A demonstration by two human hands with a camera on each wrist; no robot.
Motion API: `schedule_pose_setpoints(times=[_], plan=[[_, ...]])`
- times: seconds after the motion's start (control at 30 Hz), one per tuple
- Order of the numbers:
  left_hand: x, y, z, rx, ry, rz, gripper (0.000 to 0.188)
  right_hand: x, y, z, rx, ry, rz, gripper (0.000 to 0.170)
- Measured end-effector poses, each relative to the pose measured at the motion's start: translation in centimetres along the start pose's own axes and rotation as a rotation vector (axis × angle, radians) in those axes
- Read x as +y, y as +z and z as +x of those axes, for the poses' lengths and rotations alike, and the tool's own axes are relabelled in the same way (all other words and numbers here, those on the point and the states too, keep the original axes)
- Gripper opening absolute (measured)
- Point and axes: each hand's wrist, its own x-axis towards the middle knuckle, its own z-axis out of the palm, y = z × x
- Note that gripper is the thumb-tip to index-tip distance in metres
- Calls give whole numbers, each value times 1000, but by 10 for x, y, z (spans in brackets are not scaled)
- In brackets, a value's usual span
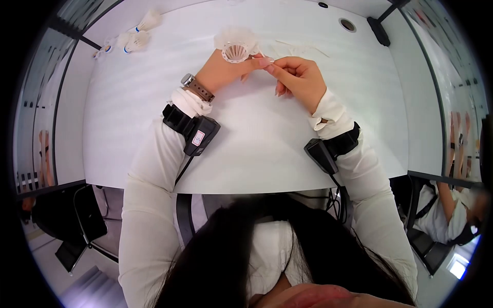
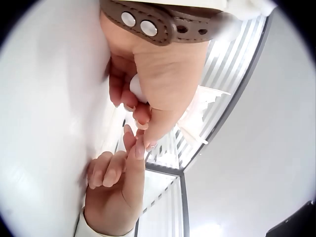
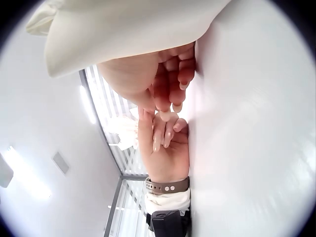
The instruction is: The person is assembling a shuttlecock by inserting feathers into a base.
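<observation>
A white shuttlecock (image 1: 236, 50) with its feathered mouth turned up is held in my left hand (image 1: 223, 71), whose curled fingers (image 2: 129, 96) wrap its rounded white base (image 2: 136, 88). The left thumb and forefinger come together at the shuttlecock's right side. There my right hand (image 1: 302, 81) pinches a thin pale piece (image 1: 271, 61) between thumb and forefinger, its tips touching or nearly touching the left ones. In the right wrist view the feathers (image 3: 123, 131) show beside the left hand (image 3: 168, 155); the thin piece cannot be made out there.
Several shuttlecocks (image 1: 137, 41) lie at the back left of the white table (image 1: 246, 154). Thin white strands (image 1: 303, 49) lie just behind the right hand. A round hole (image 1: 347, 24) and a black bracket (image 1: 379, 32) are at the back right; side panels flank the table.
</observation>
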Motion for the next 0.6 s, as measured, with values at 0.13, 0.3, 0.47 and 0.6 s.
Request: schedule_pose_setpoints(times=[0.13,0.3,0.47,0.6], plan=[[2,-1,-2,24,-28,15,25,4,1,2,-47,-33,-10,24],[-9,0,0,48,-12,-99,21,11,2,3,-109,-111,-66,18],[-9,-6,2,-26,-28,-82,18,9,1,0,-95,-123,-63,22],[-7,0,-2,-18,4,51,20,2,-3,-2,-48,-112,-6,31]])
